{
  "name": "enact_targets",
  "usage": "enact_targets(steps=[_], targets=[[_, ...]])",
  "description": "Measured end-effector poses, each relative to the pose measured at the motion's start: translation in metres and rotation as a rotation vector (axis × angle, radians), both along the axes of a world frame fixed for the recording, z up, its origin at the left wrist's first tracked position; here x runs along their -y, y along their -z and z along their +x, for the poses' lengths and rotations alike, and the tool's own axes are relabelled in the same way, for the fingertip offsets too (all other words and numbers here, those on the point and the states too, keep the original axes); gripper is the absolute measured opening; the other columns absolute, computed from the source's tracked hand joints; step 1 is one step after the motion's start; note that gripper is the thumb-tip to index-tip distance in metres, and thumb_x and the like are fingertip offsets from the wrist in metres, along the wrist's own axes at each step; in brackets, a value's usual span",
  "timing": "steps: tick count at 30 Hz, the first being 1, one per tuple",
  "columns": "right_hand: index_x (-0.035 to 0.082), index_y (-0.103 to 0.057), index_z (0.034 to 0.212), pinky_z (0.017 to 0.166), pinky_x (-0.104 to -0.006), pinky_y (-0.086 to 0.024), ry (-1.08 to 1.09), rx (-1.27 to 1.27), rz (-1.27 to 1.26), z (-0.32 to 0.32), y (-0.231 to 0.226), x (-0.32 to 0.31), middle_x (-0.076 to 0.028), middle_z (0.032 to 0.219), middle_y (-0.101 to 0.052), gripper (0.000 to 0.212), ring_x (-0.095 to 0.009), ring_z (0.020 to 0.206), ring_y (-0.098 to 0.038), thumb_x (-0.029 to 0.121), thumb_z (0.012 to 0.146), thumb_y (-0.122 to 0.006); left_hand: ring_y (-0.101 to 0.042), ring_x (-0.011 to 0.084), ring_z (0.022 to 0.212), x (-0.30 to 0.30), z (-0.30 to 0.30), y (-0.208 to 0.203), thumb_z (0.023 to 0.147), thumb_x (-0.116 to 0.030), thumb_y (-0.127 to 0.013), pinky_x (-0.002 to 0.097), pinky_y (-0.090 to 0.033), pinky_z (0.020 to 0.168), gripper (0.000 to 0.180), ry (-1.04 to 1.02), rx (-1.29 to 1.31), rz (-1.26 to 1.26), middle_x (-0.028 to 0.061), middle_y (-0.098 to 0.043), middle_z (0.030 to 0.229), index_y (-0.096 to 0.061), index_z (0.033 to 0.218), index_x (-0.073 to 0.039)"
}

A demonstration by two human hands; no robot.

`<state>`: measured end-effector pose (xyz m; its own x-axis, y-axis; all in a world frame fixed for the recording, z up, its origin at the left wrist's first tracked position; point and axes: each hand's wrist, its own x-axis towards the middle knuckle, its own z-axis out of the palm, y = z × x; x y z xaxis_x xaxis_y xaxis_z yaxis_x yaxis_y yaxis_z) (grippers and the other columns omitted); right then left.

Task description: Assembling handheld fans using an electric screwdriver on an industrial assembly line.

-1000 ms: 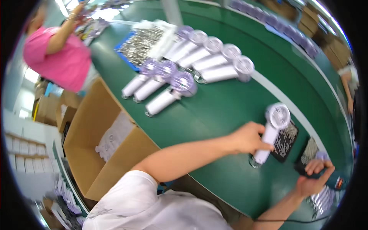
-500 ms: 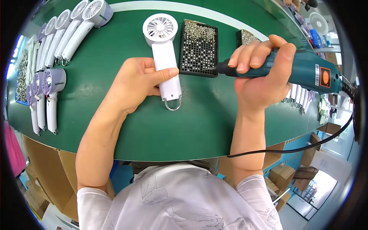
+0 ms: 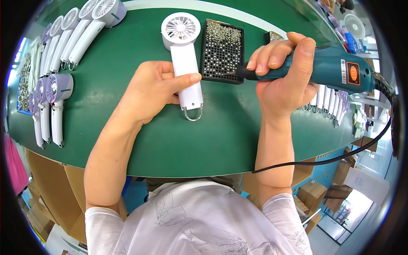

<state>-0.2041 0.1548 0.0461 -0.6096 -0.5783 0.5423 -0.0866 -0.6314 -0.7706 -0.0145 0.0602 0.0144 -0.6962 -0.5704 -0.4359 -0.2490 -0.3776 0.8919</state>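
Observation:
My left hand (image 3: 159,89) grips the handle of a white handheld fan (image 3: 183,63), thumb across its front. The fan lies on the green table, round grille at the far end and a metal loop at the near end. In my right hand (image 3: 285,78) is a teal electric screwdriver (image 3: 327,70), held level with its black nose pointing left. The nose sits at the right edge of a black screw tray (image 3: 222,80), and the bit's tip is hard to make out. Silvery screws (image 3: 223,34) are heaped at the tray's far end; several stand in its holes.
Several handheld fans (image 3: 87,46) lie in a row at the far left, with more fans (image 3: 59,108) nearer. White handles (image 3: 327,100) line up behind my right wrist. A second screw tray (image 3: 272,37) stands beyond my right hand. A black cord (image 3: 323,162) crosses my right forearm.
My right hand has moved slightly left and away from me with the screwdriver, its nose now closer to the tray. The fan has shifted slightly right in view.

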Motion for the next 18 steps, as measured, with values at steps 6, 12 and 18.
enact_targets(steps=[6,12,18], targets=[[-0.009,-0.057,0.100,0.047,-0.0350,-0.053,0.001,0.008,0.017,0.000,0.001,0.001,-0.008,0.061,-0.057,0.025,-0.017,0.048,-0.055,0.016,0.101,-0.060,-0.071,0.0149,0.076,0.001,0.000,0.001,0.093,-0.015,-0.074,0.0281,-0.060,0.065,0.027,0.003,0.004,-0.010,0.0104,-0.073,0.092,-0.067,0.107,0.008],[-0.006,-0.061,0.094,0.045,-0.0297,-0.051,-0.003,-0.046,0.001,0.007,-0.001,0.007,-0.006,0.061,-0.059,0.016,-0.014,0.046,-0.056,0.009,0.100,-0.061,-0.071,0.0154,0.076,0.000,0.001,0.005,0.090,-0.021,-0.078,0.0295,-0.060,0.066,0.031,-0.018,-0.036,0.012,0.0110,-0.073,0.088,-0.070,0.099,0.008],[-0.002,-0.065,0.090,0.044,-0.0237,-0.046,0.009,-0.157,0.049,0.016,-0.003,0.016,-0.003,0.058,-0.061,0.010,-0.009,0.046,-0.057,0.005,0.097,-0.067,-0.070,0.0150,0.073,0.000,0.002,0.005,0.088,-0.022,-0.080,0.0281,-0.058,0.064,0.033,-0.037,-0.041,-0.017,0.0112,-0.072,0.085,-0.070,0.096,0.009]])
